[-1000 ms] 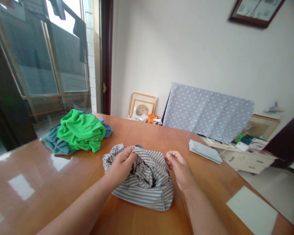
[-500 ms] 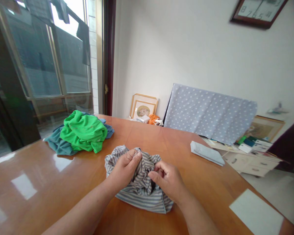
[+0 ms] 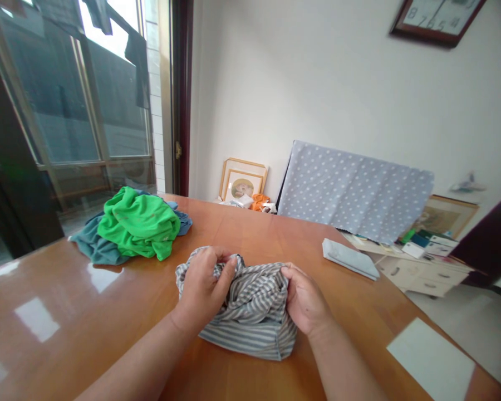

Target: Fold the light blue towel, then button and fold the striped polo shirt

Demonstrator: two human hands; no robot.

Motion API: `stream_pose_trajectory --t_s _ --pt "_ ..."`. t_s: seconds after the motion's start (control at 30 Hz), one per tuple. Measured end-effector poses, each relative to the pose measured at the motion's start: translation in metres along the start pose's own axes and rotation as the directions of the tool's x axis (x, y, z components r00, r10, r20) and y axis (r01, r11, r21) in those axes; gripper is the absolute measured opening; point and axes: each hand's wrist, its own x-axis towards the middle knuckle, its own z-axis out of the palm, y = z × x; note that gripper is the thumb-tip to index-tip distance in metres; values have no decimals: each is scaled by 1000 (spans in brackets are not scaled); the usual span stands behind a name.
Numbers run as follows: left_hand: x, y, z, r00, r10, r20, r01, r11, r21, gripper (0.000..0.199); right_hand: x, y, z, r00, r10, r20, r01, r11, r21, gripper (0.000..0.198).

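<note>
A crumpled grey-and-white striped garment (image 3: 250, 334) lies bunched on the table in front of me; its exact kind I cannot make out. My left hand (image 3: 204, 284) is closed on the upper left of the cloth, thumb and fingers curled around a fold. At the garment's right edge, my right hand (image 3: 304, 298) pinches the fabric between thumb and fingers. The cloth between the two hands is loosely folded, and its lower striped panel rests on the wood.
A heap of clothes with a bright green garment (image 3: 137, 223) on top sits at the left of the brown table (image 3: 121, 317). To the right lie a folded light-grey cloth (image 3: 350, 259) and a pale flat sheet (image 3: 432, 356). Beyond stands a polka-dot cover (image 3: 354, 189).
My right hand has moved right to the garment's edge, drawing the striped fabric outward. My left hand has shifted slightly left and its fingers have curled over the cloth.
</note>
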Motion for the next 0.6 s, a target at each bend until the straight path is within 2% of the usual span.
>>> stream_pose_trajectory --t_s 0.07,0.13,0.2,0.27,0.4,0.5,0.6 --pt "-3 9 -3 984 155 84 -158 987 24 10 4 0 -2 998 40 -41 -37 997 72 11" --pt "-5 17 -3 933 263 245 -271 963 0 13 6 1 -4 996 72 -50 -66 991 120 9" --pt "-6 21 0 875 293 386 -316 949 -4 26 7 0 -4 996 81 -36 -75 988 137 8" --pt "-7 21 4 848 268 457 -317 948 32 29 6 -1 -3 996 86 -13 -83 987 137 8" --pt "-5 13 6 868 244 432 -271 963 2 15 5 -3 -2 993 117 -19 -114 984 138 8" --pt "-4 11 3 903 270 334 -263 962 -67 18 7 -5 -4 984 151 -96 -137 980 141 15" --pt "-5 12 0 903 331 273 -321 944 -83 23 12 -5 -9 970 153 -192 -122 979 164 19"
